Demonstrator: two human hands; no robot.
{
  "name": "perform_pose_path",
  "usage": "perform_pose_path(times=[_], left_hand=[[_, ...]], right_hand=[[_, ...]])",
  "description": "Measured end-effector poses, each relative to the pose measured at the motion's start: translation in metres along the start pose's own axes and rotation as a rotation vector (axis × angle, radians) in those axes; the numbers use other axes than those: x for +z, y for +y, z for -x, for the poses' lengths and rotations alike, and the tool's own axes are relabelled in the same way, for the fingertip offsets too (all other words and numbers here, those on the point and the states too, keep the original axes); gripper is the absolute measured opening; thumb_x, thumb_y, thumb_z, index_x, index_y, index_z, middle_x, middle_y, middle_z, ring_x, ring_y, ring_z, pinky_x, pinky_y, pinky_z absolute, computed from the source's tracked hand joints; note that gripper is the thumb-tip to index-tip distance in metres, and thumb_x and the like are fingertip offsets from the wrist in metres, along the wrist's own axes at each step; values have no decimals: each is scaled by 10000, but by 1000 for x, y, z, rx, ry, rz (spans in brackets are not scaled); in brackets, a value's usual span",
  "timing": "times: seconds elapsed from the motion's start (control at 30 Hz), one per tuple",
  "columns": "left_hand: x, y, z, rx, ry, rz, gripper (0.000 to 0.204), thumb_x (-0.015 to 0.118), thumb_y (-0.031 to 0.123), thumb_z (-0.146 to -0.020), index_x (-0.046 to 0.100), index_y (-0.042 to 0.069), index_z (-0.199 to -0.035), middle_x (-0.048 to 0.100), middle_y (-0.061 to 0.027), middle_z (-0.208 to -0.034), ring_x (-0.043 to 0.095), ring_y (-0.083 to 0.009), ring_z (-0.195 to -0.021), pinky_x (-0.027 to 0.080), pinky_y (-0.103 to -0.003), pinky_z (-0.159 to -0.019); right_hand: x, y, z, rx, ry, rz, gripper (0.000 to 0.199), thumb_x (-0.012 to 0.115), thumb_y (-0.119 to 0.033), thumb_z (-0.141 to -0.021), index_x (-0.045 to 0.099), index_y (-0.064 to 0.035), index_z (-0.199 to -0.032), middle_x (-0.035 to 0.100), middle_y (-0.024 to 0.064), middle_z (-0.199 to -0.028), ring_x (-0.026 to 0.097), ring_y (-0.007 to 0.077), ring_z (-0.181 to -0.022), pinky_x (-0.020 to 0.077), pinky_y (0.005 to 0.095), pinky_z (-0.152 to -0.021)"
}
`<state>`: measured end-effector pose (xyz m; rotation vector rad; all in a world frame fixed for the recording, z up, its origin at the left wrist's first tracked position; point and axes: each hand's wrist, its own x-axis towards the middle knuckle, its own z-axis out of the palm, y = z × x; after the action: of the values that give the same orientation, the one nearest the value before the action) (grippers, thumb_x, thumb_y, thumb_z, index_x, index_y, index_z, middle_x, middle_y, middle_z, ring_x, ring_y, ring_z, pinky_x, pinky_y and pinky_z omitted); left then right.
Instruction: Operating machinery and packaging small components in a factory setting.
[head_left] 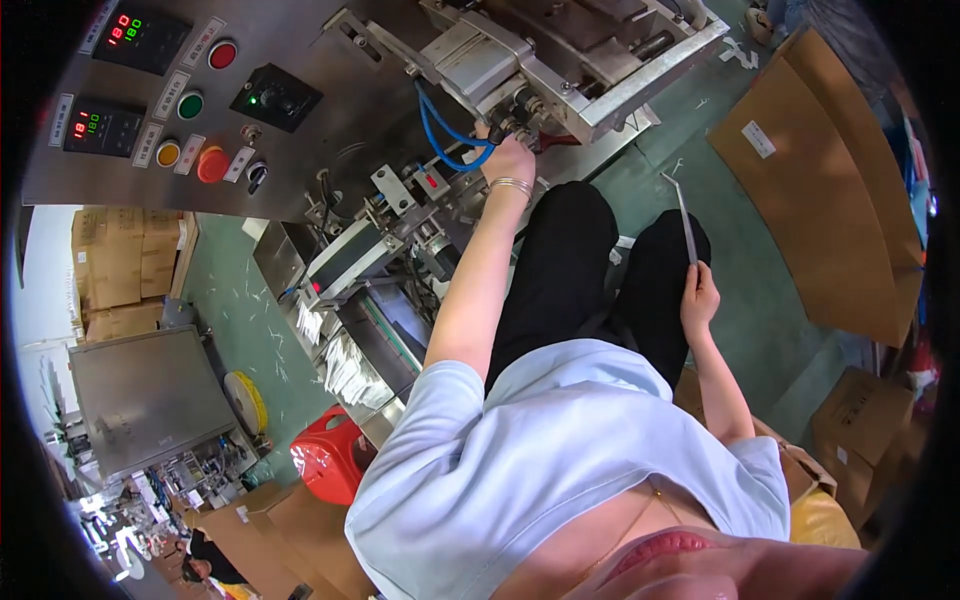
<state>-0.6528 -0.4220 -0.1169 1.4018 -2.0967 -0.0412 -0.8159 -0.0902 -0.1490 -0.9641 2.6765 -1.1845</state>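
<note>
On the far left, a steel control panel [200, 100] carries red, green and yellow buttons, angled so the person can reach them. Below it, white sachets [345, 370] hang off a chute, and a red stool [330, 455] stands on the green floor. The left hand [508, 160], with a bangle at the wrist, reaches up into the machine head [560, 60] beside the blue hoses [440, 135]; its fingers are hidden, so their grip cannot be told. To the right, the right hand [700, 295] rests over the knee, fingers closed on long thin tweezers [686, 225], kept ready. Flat cardboard [820, 200] lies far right.
</note>
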Motion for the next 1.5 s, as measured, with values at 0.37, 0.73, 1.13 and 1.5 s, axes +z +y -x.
perform_pose_path(times=[0.37,0.73,1.13,1.5], left_hand=[[-41,-4,14,-91,68,409,148,552,26,-745,594,-4,-884,594,-169,-842,570,-347,-812,464,-404,-739],[-29,-7,11,146,-30,-23,123,484,14,-757,555,26,-856,599,-159,-826,581,-339,-712,474,-405,-664],[-7,-1,3,50,-202,-166,219,531,132,-775,580,12,-952,602,-166,-739,589,-358,-683,476,-441,-629],[-63,12,90,-87,-166,580,146,532,86,-843,586,-4,-944,583,-124,-786,568,-282,-782,461,-352,-712]], right_hand=[[-4,5,-2,-30,-30,-32,216,533,-226,-884,587,-49,-996,598,166,-734,594,325,-639,457,353,-564],[26,-31,-71,-631,-322,-12,152,578,-119,-812,576,-27,-933,533,124,-753,548,300,-711,436,365,-612],[42,-35,-77,-642,-362,-37,166,577,-140,-811,578,-27,-932,521,116,-734,530,297,-711,407,368,-615],[93,-17,-123,-633,-388,128,193,560,-175,-817,592,-74,-979,547,98,-828,530,289,-827,398,380,-691]])
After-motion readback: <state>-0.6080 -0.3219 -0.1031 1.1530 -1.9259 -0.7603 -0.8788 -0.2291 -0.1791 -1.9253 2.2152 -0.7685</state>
